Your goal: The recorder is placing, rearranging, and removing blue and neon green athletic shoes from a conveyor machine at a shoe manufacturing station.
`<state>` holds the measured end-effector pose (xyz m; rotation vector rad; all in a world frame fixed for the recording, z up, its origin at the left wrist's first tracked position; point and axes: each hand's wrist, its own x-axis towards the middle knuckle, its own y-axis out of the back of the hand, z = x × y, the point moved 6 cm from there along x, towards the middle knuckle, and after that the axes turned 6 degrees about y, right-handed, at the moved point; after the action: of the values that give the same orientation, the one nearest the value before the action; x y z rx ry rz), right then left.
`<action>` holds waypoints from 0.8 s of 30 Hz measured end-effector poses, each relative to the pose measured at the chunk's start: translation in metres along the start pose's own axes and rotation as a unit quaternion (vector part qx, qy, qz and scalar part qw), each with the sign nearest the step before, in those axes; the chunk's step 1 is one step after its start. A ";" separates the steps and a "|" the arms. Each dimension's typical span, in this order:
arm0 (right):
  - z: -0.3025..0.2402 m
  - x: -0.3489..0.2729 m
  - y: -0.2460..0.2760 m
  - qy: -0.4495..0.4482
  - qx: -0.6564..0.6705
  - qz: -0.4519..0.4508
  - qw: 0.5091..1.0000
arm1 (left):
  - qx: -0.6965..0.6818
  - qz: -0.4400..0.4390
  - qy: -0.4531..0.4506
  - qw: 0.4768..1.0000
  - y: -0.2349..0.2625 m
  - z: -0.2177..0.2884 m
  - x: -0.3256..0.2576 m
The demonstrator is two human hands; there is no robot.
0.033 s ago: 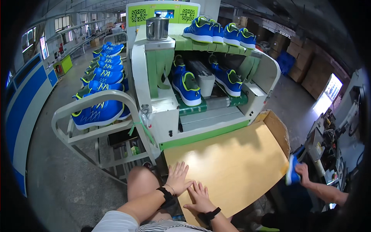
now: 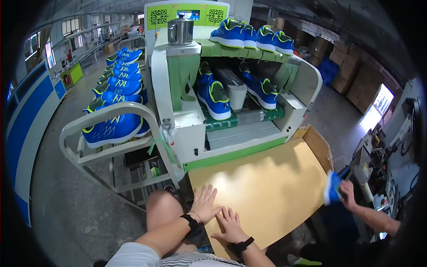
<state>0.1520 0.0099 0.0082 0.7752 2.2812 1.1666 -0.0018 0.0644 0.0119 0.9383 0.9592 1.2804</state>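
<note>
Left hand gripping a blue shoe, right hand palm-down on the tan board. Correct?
No: the left hand grips nothing; the head view shows it lying palm-down on the tan board. The right hand is palm-down on the board, as you said.

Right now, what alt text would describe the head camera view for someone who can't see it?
A person's left hand and right hand lie spread on a tan board before a white-and-green machine holding blue shoes. More blue shoes line a rack at left; at right, another person's hand grips a blue shoe.
</note>
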 end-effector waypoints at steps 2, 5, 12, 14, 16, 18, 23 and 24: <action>0.001 0.000 0.001 -0.006 0.000 -0.002 1.000 | -0.007 0.006 0.000 1.000 0.002 0.000 0.000; -0.001 0.002 0.004 0.007 0.008 0.008 1.000 | -0.010 0.016 -0.007 1.000 0.000 -0.005 0.000; -0.004 -0.001 0.007 -0.005 0.001 0.011 1.000 | -0.022 0.017 -0.010 1.000 -0.001 -0.004 0.000; -0.004 -0.001 0.006 -0.005 -0.001 0.009 1.000 | -0.024 0.010 -0.010 1.000 -0.001 -0.003 -0.001; -0.002 -0.002 0.005 -0.004 0.003 0.007 1.000 | -0.025 0.013 -0.014 1.000 -0.001 -0.003 0.000; -0.002 -0.001 0.004 -0.004 0.018 0.004 1.000 | -0.022 0.021 -0.021 0.999 -0.002 -0.003 -0.001; 0.001 0.017 0.028 -0.001 0.052 -0.081 0.995 | -0.019 0.048 -0.028 0.998 0.004 0.000 -0.003; 0.006 0.031 0.037 0.001 0.108 -0.137 0.985 | -0.017 0.060 -0.030 0.998 0.005 -0.001 -0.004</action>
<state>0.1430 0.0511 0.0312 0.5111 2.4491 0.8067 -0.0041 0.0607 0.0164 1.0152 0.8417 1.3575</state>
